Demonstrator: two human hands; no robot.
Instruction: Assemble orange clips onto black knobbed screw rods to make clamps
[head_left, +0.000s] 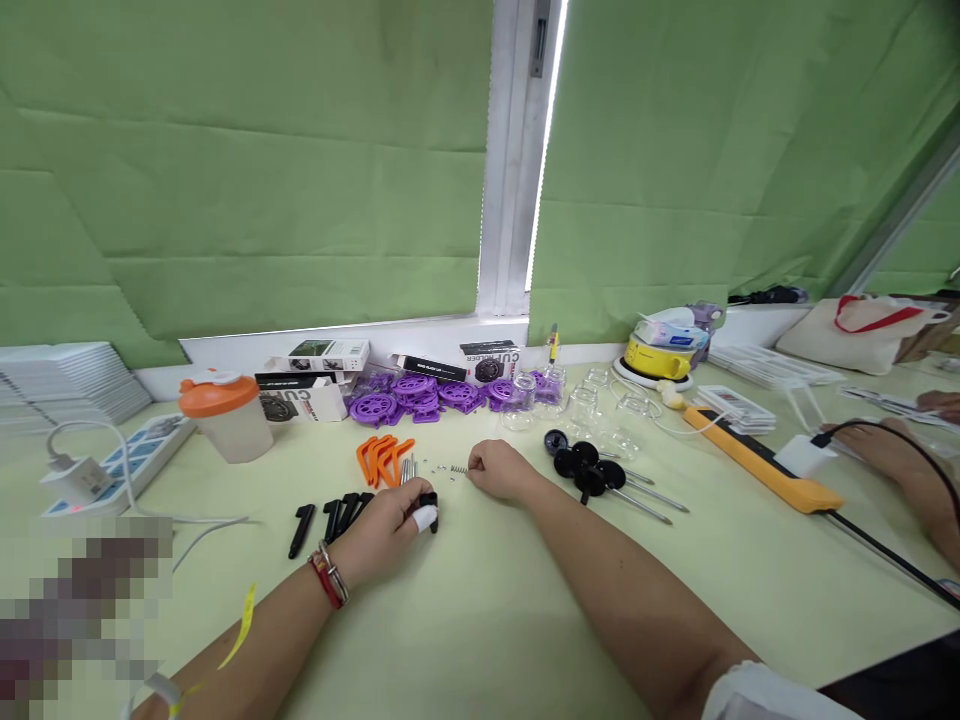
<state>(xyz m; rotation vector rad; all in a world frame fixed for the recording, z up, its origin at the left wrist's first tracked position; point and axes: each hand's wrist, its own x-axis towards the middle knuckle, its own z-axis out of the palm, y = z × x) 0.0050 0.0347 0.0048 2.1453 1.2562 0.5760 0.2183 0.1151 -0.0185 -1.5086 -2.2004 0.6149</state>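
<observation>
A white upright window frame (506,160), with a metal latch (538,40) near its top, stood behind the table, and a narrow strip of bright white light (547,145) ran down its right side. Creased green sheeting (247,170) spread left of the frame, and more green sheeting (660,150) stretched to its right. Below the frame, a white ledge (360,342) bordered the pale yellow-green tabletop (480,630), which extended to both sides.

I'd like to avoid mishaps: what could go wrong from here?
The tiny spring by the right hand could be flicked away and lost.

The right forearm might nudge the black-headed rods lying near it.

The orange-lidded cup stands beside the white power strip; if it holds liquid and tips, the strip could get wet.
</observation>
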